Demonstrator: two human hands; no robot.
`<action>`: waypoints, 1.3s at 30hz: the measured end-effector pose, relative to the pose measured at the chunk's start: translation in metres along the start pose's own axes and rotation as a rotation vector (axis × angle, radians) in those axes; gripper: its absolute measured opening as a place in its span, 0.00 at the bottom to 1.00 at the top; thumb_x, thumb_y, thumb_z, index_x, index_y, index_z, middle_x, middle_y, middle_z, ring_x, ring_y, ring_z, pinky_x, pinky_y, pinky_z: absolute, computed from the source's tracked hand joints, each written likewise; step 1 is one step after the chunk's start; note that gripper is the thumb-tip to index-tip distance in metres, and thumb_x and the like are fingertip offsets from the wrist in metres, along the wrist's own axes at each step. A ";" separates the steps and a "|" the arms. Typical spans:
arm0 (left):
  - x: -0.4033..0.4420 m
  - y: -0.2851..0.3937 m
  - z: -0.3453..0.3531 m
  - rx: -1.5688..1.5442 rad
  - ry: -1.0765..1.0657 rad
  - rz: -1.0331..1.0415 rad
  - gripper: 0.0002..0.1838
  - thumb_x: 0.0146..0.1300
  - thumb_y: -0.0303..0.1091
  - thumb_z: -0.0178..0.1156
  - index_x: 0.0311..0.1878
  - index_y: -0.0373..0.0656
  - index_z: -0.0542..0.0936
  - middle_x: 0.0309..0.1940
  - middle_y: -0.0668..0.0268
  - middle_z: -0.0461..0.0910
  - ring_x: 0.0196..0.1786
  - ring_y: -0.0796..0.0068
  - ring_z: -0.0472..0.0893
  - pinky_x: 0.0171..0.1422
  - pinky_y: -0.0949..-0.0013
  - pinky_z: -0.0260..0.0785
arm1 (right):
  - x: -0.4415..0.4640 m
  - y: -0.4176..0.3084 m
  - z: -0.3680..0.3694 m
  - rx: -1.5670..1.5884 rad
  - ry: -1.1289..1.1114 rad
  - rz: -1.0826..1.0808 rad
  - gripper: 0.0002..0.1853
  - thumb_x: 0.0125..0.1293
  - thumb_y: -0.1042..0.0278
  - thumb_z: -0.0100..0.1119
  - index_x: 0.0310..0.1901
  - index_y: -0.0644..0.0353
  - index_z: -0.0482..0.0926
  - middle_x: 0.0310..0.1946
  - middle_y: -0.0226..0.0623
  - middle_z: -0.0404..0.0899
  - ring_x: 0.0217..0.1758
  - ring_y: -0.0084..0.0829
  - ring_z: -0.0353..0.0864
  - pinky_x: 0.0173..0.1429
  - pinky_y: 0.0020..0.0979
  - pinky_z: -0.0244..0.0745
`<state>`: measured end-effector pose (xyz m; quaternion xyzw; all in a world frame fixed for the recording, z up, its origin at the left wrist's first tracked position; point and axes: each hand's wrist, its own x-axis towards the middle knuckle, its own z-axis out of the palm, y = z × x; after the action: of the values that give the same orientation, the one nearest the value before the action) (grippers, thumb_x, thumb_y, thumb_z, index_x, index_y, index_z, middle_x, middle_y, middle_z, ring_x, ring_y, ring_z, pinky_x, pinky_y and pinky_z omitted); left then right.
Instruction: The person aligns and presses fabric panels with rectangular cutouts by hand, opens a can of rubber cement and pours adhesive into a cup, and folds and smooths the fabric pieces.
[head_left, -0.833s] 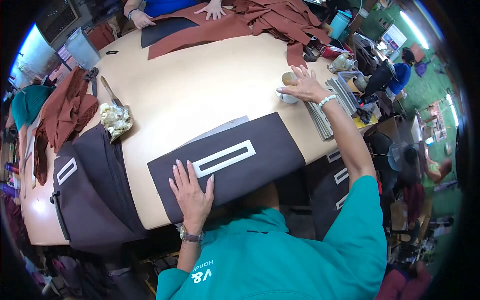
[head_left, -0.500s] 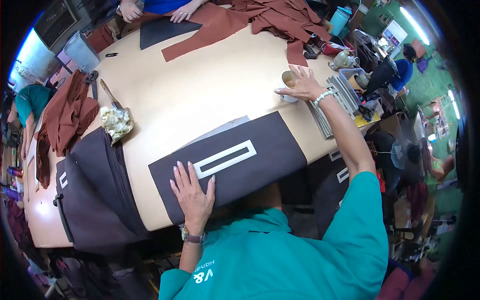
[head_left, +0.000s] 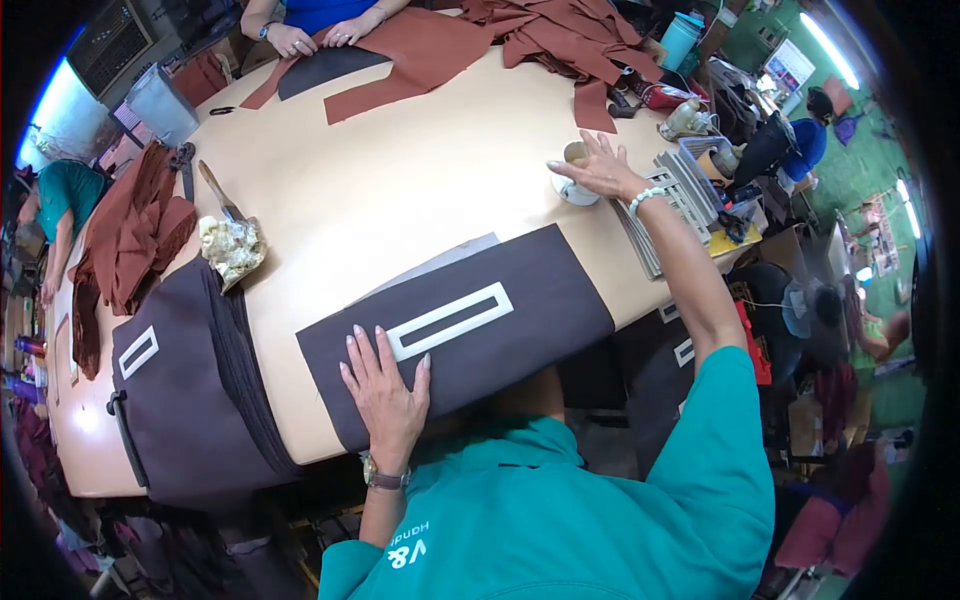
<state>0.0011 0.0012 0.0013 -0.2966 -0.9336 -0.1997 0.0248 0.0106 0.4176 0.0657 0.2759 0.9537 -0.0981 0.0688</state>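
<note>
My left hand (head_left: 385,395) lies flat with fingers spread on a dark brown panel (head_left: 540,270). A white rectangular frame (head_left: 450,320) with a long slot rests on this panel, just beyond my fingertips. My right hand (head_left: 605,170) is over a small white cup (head_left: 577,193), fingers apart and close to its rim; whether they touch it I cannot make out. A pale grey sheet (head_left: 430,262) shows from under the panel's far edge. To the left, a stack of dark brown panels (head_left: 190,400) hangs over the table edge, with another white frame (head_left: 138,352) on top.
A brush (head_left: 220,190) lies by a crumpled, glue-stained lump (head_left: 233,248). Scissors (head_left: 184,165) and reddish-brown pieces (head_left: 135,220) lie at the left. Grey frames (head_left: 670,205) are piled at the right. Across the table (head_left: 440,160), a person's hands (head_left: 320,38) hold reddish-brown material.
The top panel of the left stack has flattened, showing its white frame fully. My right hand and the cup have shifted slightly. The other person's hands have moved on the material. My left hand stays put.
</note>
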 end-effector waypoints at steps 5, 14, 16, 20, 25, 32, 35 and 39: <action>0.000 -0.001 0.001 0.003 -0.006 0.004 0.36 0.61 0.49 0.54 0.65 0.34 0.60 0.67 0.44 0.52 0.71 0.47 0.51 0.71 0.45 0.40 | -0.003 0.000 -0.004 -0.021 -0.028 -0.007 0.44 0.52 0.19 0.35 0.53 0.49 0.79 0.71 0.50 0.37 0.74 0.52 0.27 0.70 0.58 0.22; 0.001 0.001 -0.003 0.005 -0.028 -0.012 0.35 0.61 0.48 0.54 0.65 0.34 0.60 0.68 0.44 0.51 0.71 0.47 0.50 0.71 0.46 0.40 | 0.002 0.016 -0.003 -0.009 0.052 -0.019 0.41 0.54 0.23 0.38 0.51 0.52 0.79 0.69 0.52 0.45 0.74 0.52 0.32 0.70 0.57 0.25; 0.001 0.001 -0.003 0.009 -0.029 -0.012 0.35 0.61 0.47 0.55 0.65 0.34 0.61 0.68 0.45 0.51 0.71 0.48 0.50 0.71 0.46 0.40 | 0.007 0.032 -0.009 0.022 0.152 -0.039 0.39 0.57 0.26 0.38 0.52 0.53 0.78 0.69 0.53 0.48 0.74 0.53 0.35 0.70 0.58 0.28; 0.002 0.004 -0.005 0.009 -0.033 -0.013 0.35 0.60 0.45 0.55 0.65 0.34 0.60 0.68 0.45 0.51 0.71 0.48 0.51 0.71 0.47 0.40 | -0.003 0.045 -0.039 0.116 0.416 -0.026 0.38 0.60 0.28 0.37 0.54 0.55 0.76 0.68 0.52 0.50 0.73 0.54 0.40 0.69 0.59 0.37; 0.004 0.005 -0.006 0.050 -0.051 -0.010 0.35 0.58 0.44 0.58 0.64 0.33 0.61 0.67 0.44 0.53 0.70 0.47 0.52 0.70 0.47 0.42 | -0.025 0.042 -0.057 0.014 0.689 -0.091 0.34 0.61 0.49 0.53 0.66 0.52 0.58 0.67 0.52 0.53 0.68 0.54 0.54 0.69 0.53 0.47; 0.007 0.009 -0.008 0.081 -0.153 -0.060 0.37 0.58 0.43 0.56 0.66 0.33 0.58 0.68 0.45 0.50 0.71 0.46 0.48 0.71 0.46 0.37 | -0.038 0.038 -0.057 -0.061 0.389 -0.277 0.27 0.56 0.71 0.47 0.61 0.53 0.66 0.66 0.51 0.54 0.68 0.53 0.55 0.68 0.54 0.49; 0.008 0.010 -0.008 0.105 -0.192 -0.075 0.37 0.58 0.43 0.55 0.66 0.33 0.56 0.69 0.45 0.49 0.71 0.46 0.47 0.71 0.46 0.37 | -0.033 0.041 -0.047 -0.043 0.294 -0.321 0.22 0.57 0.72 0.45 0.56 0.55 0.71 0.66 0.51 0.54 0.70 0.52 0.52 0.68 0.54 0.47; 0.010 0.012 -0.010 0.121 -0.229 -0.093 0.38 0.57 0.43 0.54 0.66 0.32 0.55 0.68 0.43 0.48 0.71 0.45 0.47 0.71 0.45 0.36 | -0.029 0.042 -0.041 -0.039 0.155 -0.376 0.20 0.56 0.67 0.46 0.53 0.56 0.74 0.65 0.53 0.54 0.70 0.55 0.48 0.68 0.59 0.44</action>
<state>-0.0006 0.0120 0.0164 -0.2717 -0.9534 -0.1086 -0.0735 0.0542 0.4466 0.1043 0.0984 0.9926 -0.0692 -0.0188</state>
